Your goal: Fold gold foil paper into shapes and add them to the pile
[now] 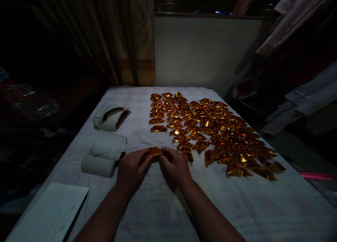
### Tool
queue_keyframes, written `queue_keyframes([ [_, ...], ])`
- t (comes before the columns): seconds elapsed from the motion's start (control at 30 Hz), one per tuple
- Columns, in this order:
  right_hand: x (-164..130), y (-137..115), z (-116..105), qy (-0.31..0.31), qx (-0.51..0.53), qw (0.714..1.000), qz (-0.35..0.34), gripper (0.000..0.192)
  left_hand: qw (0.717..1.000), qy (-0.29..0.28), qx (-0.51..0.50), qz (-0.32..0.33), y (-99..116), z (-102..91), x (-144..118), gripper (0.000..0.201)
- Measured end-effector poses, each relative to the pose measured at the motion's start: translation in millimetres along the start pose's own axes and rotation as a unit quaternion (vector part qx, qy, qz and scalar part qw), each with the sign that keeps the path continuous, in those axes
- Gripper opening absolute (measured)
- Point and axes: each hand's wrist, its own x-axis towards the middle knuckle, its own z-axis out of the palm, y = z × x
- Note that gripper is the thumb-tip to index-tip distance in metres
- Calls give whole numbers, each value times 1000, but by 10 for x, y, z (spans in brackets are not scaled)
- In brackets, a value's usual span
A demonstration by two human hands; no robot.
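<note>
Between my two hands is a folded gold foil paper ingot (154,151), shiny and boat-shaped with a flat upper edge. My left hand (133,167) pinches its left end, and my right hand (177,165) pinches its right end. Both thumbs lie on the near side; the undersides of the fingers are partly hidden. Just beyond and to the right lie many finished-looking gold foil ingots (207,124) in loose rows and heaps. The closest of them sits right behind my right hand.
Curled sheets of pale paper (107,145) lie left of my hands, with another curled stack (110,117) farther back. A flat white pad (50,208) rests at the near left corner. A light cloth covers the table (158,214). A curtain (131,35) and a wall (195,52) stand behind.
</note>
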Motion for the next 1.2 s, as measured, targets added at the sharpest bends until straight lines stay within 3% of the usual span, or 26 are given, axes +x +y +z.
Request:
queue_keyframes([
  [0.2, 1, 12, 7, 17, 15, 1000, -20, 28, 999, 1, 38, -5, -39, 29, -32, 42],
  [0.47, 2, 14, 11, 32, 20, 999, -21, 28, 991, -41, 10, -123, 23, -44, 18, 27],
  [0.67, 10, -38, -10, 31, -17, 999, 2, 23, 987, -36, -22, -155, 25, -44, 33, 29],
  [0.9, 4, -41, -24, 24, -28, 999, -1, 20, 987, -36, -18, -158, 26, -5, 14, 32],
  [1.2, -12, -69, -23, 16, -38, 999, -14, 23, 994, -29, 29, -98, 12, 34, -10, 34],
])
